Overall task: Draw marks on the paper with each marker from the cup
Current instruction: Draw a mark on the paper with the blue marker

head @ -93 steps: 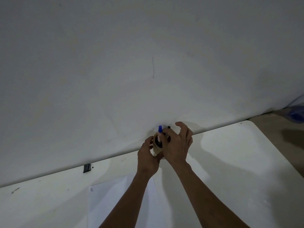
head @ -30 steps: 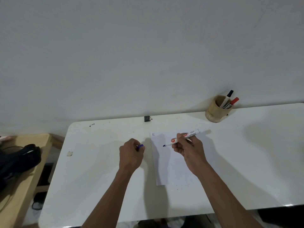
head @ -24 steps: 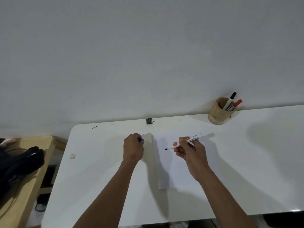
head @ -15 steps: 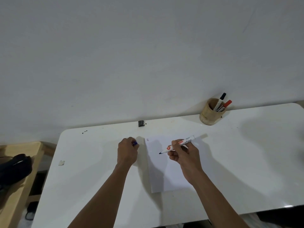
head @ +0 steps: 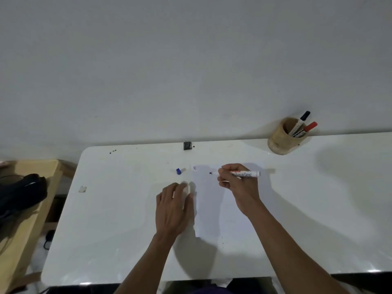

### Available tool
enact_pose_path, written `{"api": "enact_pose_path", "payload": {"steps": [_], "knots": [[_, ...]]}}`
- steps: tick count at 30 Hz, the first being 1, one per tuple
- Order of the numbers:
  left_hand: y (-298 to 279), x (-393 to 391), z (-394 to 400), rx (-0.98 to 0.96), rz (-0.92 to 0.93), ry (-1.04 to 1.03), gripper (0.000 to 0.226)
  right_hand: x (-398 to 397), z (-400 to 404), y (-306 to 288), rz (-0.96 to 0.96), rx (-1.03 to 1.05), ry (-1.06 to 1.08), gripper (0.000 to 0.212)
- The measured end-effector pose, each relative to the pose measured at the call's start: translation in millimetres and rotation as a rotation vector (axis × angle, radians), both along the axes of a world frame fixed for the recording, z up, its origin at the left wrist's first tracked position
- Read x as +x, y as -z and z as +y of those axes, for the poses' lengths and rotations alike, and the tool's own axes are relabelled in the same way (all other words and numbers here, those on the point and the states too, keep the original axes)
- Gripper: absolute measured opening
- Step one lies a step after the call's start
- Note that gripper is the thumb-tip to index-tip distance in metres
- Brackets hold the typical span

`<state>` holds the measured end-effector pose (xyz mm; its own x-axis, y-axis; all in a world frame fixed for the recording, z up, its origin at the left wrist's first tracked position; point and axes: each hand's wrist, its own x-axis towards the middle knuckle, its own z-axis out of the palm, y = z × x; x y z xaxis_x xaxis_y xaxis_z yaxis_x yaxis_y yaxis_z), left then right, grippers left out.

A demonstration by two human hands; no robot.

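Head view shows the right hand (head: 238,183) pinching an uncapped marker (head: 241,174), its tip just above the upper part of the paper (head: 212,209), to the hand's left. The left hand (head: 172,209) lies flat and empty, fingers spread, pressing the paper's left edge to the tabletop (head: 118,230). The blue cap (head: 178,171) rests just beyond it. To mark well, lower the tip beside the small marks at the top left corner, keeping the sheet pinned. The cup (head: 283,137) with two more markers stands well beyond the right hand.
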<state>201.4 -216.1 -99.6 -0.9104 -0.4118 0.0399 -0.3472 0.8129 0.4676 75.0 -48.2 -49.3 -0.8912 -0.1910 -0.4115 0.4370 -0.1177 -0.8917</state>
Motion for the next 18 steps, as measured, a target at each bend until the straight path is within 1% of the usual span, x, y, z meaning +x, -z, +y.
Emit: {"api": "enact_pose_path", "payload": {"steps": [3,5,10,18], "knots": [[2,-2,3,-0.118,-0.006,0.071,0.039,-8,-6,6,0.041,0.033,-0.081,0.022],[5,-4,3,-0.166,-0.045,0.103,0.04,-13,-12,11,0.063,0.064,-0.119,0.026],[11,-1,3,-0.221,-0.111,0.129,0.046,-26,-29,22,0.103,0.139,-0.147,0.023],[15,-4,1,-0.254,-0.086,0.127,0.048,-41,-38,44,0.219,0.226,-0.181,0.024]]}}
